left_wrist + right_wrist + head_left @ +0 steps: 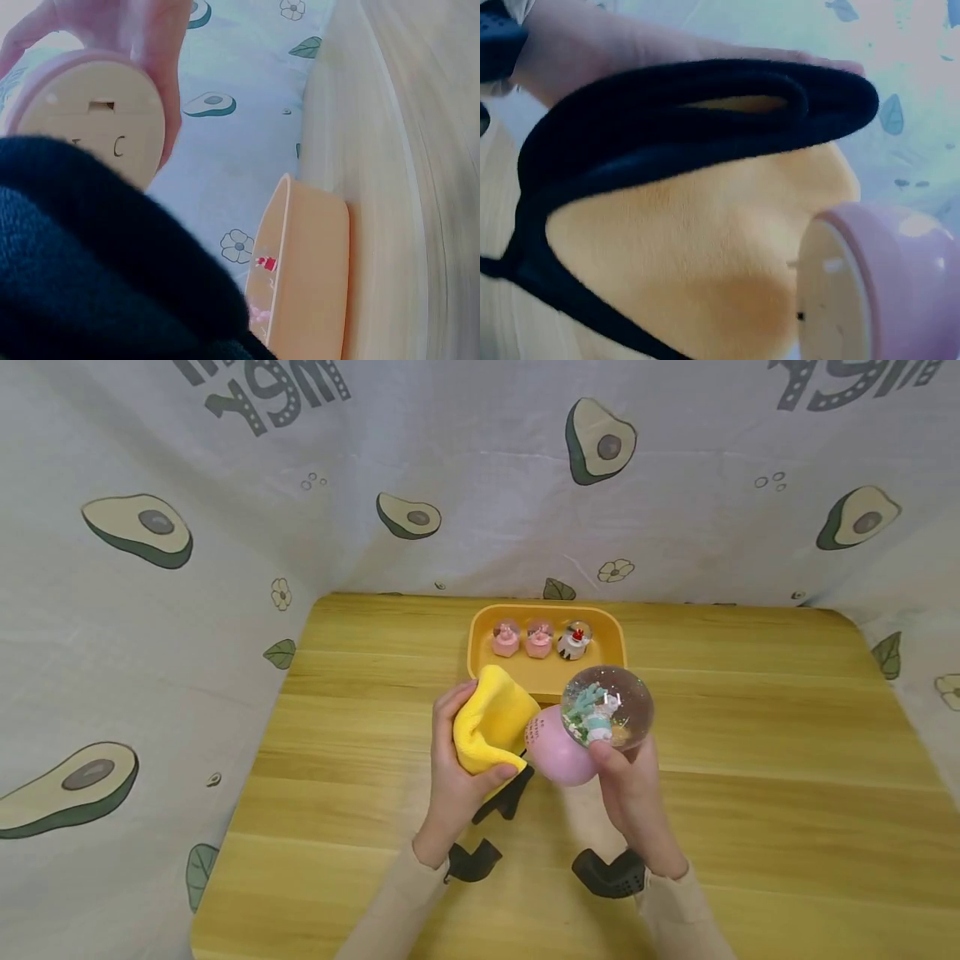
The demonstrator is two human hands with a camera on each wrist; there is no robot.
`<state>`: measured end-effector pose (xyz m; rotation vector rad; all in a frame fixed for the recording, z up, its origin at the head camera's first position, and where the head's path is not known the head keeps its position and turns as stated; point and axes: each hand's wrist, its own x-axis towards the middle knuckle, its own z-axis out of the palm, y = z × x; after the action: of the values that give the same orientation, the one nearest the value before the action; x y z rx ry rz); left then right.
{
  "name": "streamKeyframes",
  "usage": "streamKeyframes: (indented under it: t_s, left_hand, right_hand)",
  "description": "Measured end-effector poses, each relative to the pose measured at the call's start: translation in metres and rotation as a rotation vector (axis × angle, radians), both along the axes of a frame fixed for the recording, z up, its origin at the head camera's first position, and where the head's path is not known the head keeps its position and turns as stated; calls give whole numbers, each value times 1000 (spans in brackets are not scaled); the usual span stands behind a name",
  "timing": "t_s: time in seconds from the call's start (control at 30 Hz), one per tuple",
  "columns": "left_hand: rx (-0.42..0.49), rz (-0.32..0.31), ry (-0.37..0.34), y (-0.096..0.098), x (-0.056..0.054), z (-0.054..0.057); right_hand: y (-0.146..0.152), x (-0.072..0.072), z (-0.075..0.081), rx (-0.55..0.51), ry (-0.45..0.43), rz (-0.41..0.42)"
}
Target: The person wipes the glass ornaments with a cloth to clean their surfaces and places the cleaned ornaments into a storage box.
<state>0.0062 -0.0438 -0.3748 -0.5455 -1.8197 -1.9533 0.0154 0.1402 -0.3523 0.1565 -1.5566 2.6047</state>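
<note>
My left hand (450,789) holds a folded yellow cloth (487,731), fingers behind it and thumb across its front edge. The right wrist view shows black edging and folds on this cloth (682,247). My right hand (636,802) grips a snow globe (607,706) with a pink rounded base (562,752). The globe is tilted, its clear dome toward the head camera and its base toward the cloth. Inside are glitter, a white figure and pale green shapes. A flat cream underside (82,120) faces the left wrist camera. The right fingers are partly hidden behind the dome.
Beyond the hands, a yellow-orange tray (525,677) stands on the wooden table (360,752). Along its back sit two small pink globes (506,640) and a white one (573,643) with a red top. An avocado-print sheet (487,443) hangs behind.
</note>
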Motion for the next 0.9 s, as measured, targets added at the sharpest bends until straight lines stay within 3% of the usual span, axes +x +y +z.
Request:
streamKeyframes:
  t_s: [0.07, 0.27, 0.43, 0.67, 0.9]
  left_hand:
    - [0, 1, -12, -1, 0, -1]
    - [1, 8, -27, -6, 0, -3]
    - [-4, 15, -29, -8, -1, -5]
    - [-38, 21, -21, -11, -1, -7]
    - [-58, 19, -19, -12, -3, -7]
  right_hand:
    - [0, 1, 3, 73, -30, -42]
    - [6, 0, 8, 351, 25, -55]
    - [9, 0, 9, 481, 0, -72]
    - [13, -4, 10, 410, -75, -8]
    - [10, -1, 8, 215, -136, 82]
